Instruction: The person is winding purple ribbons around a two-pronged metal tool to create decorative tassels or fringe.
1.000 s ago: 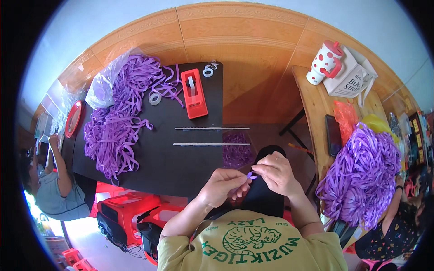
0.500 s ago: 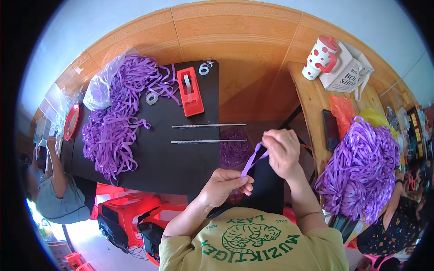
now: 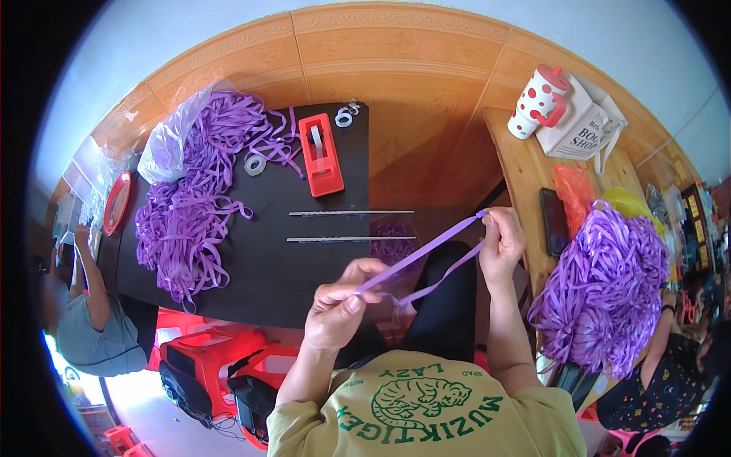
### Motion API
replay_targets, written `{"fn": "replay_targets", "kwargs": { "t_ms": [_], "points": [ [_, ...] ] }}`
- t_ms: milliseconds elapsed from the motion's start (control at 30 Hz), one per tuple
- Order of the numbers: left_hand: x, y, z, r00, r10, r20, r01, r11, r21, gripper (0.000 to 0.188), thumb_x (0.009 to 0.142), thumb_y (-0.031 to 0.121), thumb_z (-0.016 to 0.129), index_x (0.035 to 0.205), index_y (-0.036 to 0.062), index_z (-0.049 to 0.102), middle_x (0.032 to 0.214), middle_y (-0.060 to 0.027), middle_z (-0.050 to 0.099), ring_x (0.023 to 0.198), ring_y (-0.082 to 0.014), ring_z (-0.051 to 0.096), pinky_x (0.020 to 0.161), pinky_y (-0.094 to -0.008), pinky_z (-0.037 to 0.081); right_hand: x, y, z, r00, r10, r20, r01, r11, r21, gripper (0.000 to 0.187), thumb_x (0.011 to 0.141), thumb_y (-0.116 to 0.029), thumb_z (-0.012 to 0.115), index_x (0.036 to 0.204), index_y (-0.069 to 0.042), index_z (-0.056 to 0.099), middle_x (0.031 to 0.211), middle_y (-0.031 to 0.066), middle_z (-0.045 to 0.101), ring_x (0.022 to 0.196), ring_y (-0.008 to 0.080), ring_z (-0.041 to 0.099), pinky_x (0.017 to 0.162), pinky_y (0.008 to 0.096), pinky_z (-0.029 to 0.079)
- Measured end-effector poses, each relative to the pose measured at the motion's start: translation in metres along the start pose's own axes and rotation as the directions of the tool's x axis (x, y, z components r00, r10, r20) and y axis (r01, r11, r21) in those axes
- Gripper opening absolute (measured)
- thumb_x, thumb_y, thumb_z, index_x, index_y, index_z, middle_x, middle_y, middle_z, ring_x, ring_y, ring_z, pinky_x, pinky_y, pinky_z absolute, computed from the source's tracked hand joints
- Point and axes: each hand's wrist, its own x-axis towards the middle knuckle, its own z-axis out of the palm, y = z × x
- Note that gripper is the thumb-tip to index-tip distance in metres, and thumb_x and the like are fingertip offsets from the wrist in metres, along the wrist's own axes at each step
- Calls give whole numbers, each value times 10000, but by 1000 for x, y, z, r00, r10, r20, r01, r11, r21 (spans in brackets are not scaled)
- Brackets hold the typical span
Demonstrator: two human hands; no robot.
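A narrow purple ribbon is stretched as a long loop between my two hands, above my lap. My left hand pinches its lower end between thumb and fingers. At the upper right, my right hand is closed on the other end, where a small knot or fold shows at the fingertips. Part of the lower strand sags behind the upper one. Two thin metal rods lie side by side, sticking out over the right edge of the black table.
A heap of purple ribbons, a red tape dispenser and tape rolls lie on the black table. The wooden table at right bears another ribbon pile, a phone and a dotted tumbler. Other people sit at both sides.
My hands have drawn apart, the right one to the right and the left one to the left. The ribbon between them is now pulled out into a long loop.
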Motion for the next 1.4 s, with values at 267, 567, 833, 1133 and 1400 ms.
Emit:
{"fn": "replay_targets", "kwargs": {
  "t_ms": [267, 567, 833, 1133, 1400],
  "points": [
    [-7, 4, -14, 996, -22, -89, 30, 995, 96, 221, 875, 203, 605, 958, 21, 699, 967, -148, 537, 849, -215, 462, 726, -311, 366, -11, -4, -8, 982, 46, -183, -40, 999, 37, 86, 881, 69, 492, 883, 42, 574, 833, 94, 573, 719, 151, 546, 664, 251, 445],
    [-15, 5, -29, 978, -197, 68, 207, 891, -404, 303, 884, 283, 606, 730, 22, 603, 762, -65, 457, 764, -230, 436, 702, -365, 384, -14, 7, -11, 949, 141, -282, -124, 989, 76, 63, 892, 40, 519, 878, 25, 578, 838, 84, 582, 696, 141, 556, 634, 243, 455],
    [-7, -3, -19, 997, -7, -76, -13, 963, -270, 298, 896, 306, 585, 757, 44, 610, 779, -75, 522, 838, -238, 436, 881, -380, 333, -23, 6, -6, 885, 398, -242, -328, 901, 285, 69, 906, 16, 527, 881, 12, 591, 847, 40, 570, 717, 90, 547, 662, 214, 459],
    [-22, -3, -24, 987, -149, 57, 143, 985, 92, 300, 848, 204, 611, 751, -75, 663, 744, -235, 626, 559, -206, 513, 442, -260, 360, -21, 15, -5, 836, 460, -299, -317, 849, 422, 89, 904, -67, 577, 940, -19, 643, 881, 51, 647, 743, 94, 582, 672, 224, 475],
    [-29, 1, 7, 771, -637, -18, 550, 651, 523, 209, 816, 14, 661, 1011, -57, 639, 914, -132, 658, 793, -114, 607, 655, -218, 456, -11, 6, -17, 700, 701, 139, -450, 281, 848, 98, 885, -114, 615, 947, -43, 641, 881, 56, 631, 756, 137, 610, 659, 251, 508]
  ]
}}
